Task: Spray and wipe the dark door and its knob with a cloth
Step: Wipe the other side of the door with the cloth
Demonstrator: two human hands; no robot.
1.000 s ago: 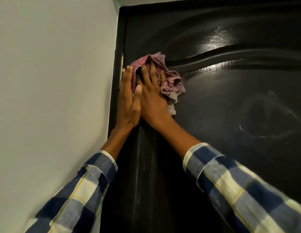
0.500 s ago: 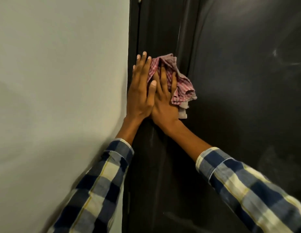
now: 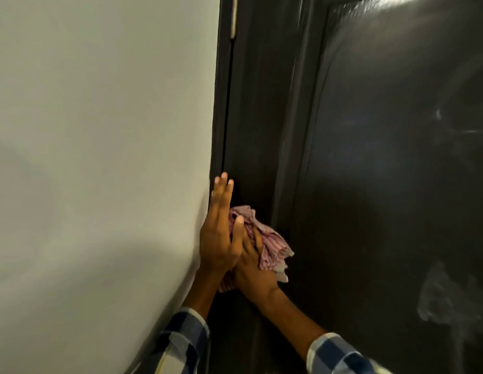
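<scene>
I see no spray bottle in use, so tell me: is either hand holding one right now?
No: the right hand presses the cloth on the door, and the left hand lies flat.

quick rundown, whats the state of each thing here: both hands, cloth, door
left hand: open, fingers straight, flat by the door's edge
right hand: grips the cloth, pressing it on the door
cloth: bunched up, pink striped, against the door
door: shut as far as visible, glossy, pale smears at right
</scene>
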